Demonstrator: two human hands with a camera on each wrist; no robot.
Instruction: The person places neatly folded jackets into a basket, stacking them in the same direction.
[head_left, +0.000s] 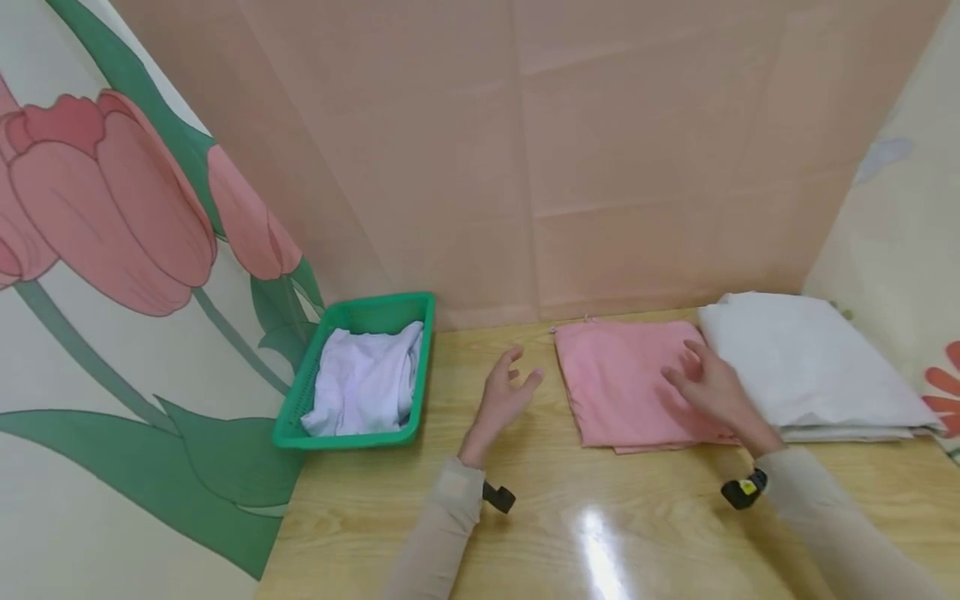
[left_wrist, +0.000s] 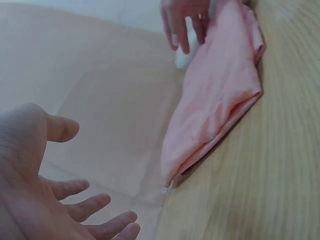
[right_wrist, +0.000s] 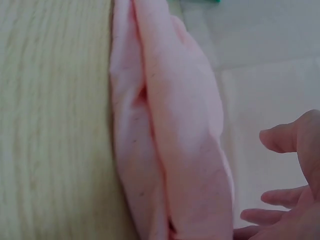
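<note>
Head view: on the wooden table (head_left: 375, 500), a folded white sheet (head_left: 817, 367) lies beside the pink cloth (head_left: 622, 383), at three o'clock; a green basket (head_left: 345, 442) of pale fabric (head_left: 363, 383) sits at nine. Empty, fingers loosely apart, left hand (head_left: 504, 402) hovers at nine, right hand (head_left: 714, 392) at three.

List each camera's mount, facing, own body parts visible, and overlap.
Head: worn there, facing forward and down at pink cloth; both sleeves, left grip and right grip show.
Left wrist: mounted there, faces the cloth; both grips show.
Right wrist: mounted there, faces the cloth; right grip shows.
Wrist views share the cloth and right grip.
</note>
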